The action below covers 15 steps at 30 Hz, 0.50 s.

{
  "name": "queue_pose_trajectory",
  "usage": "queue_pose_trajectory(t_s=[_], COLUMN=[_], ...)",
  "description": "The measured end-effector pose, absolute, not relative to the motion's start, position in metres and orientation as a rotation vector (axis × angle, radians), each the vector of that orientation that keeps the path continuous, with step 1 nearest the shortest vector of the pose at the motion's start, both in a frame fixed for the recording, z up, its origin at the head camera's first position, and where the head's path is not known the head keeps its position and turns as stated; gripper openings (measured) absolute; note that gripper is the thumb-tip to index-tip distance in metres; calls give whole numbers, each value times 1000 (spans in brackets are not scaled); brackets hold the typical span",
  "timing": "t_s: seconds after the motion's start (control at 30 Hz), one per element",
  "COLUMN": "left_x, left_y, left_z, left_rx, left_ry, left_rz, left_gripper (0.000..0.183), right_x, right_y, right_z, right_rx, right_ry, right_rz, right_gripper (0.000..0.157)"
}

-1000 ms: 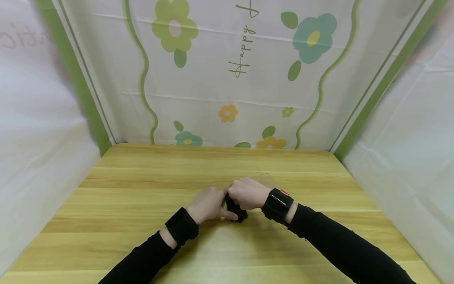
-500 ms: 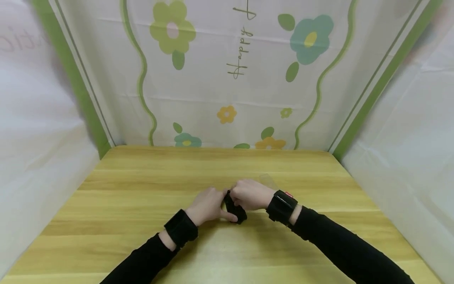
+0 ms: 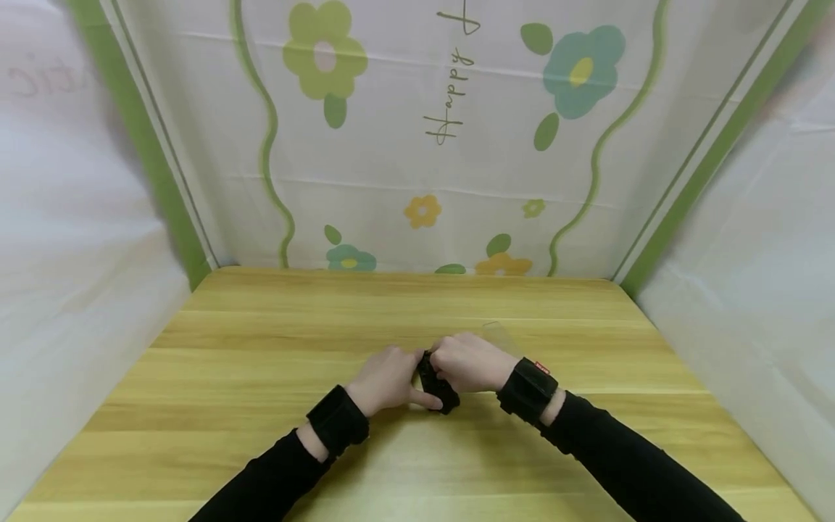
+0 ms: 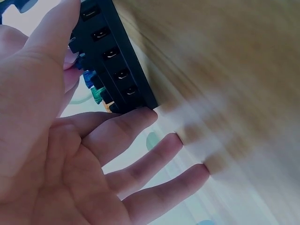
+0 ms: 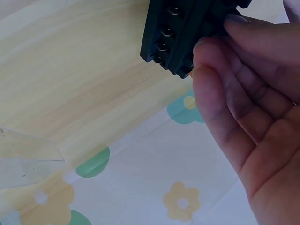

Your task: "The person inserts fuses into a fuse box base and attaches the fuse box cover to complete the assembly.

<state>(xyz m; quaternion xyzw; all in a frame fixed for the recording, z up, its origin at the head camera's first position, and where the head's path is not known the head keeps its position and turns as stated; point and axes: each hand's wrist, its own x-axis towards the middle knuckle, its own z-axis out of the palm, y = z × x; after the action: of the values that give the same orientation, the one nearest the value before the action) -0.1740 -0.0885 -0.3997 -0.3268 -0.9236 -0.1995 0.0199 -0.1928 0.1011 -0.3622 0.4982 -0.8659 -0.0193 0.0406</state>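
Note:
A black fuse block stands tilted close over the table, with a row of terminal slots along its side. Blue, green and orange blade fuses show along its face in the left wrist view. My left hand grips the block between thumb and forefinger, while its other fingers reach down to the tabletop. On the fuse side, my right hand has its thumb and forefinger curled together, pinching a fuse that its fingertips mostly hide. A speck of orange shows just beside those fingertips in the right wrist view.
A clear plastic cover lies on the wooden table beyond the right hand. White cloth with printed flowers rises at the table's back edge, and pale cloth walls stand on both sides.
The right hand and wrist have shifted slightly right and toward the body, with the fingers staying at the block. The left hand keeps its grip. The head view has moved slightly.

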Motion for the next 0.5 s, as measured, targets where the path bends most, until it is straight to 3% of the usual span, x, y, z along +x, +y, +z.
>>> queue_pose_trajectory(t_s=[0.5], left_x=[-175], left_y=[-85], left_z=[-400], left_rx=[-1004], left_ry=[-2901], left_rz=[-577], left_gripper=[61], right_x=[-186], right_y=[112], right_z=[-372], right_rx=[1397], right_ry=[-2634], right_rz=[123], right_gripper=[25])
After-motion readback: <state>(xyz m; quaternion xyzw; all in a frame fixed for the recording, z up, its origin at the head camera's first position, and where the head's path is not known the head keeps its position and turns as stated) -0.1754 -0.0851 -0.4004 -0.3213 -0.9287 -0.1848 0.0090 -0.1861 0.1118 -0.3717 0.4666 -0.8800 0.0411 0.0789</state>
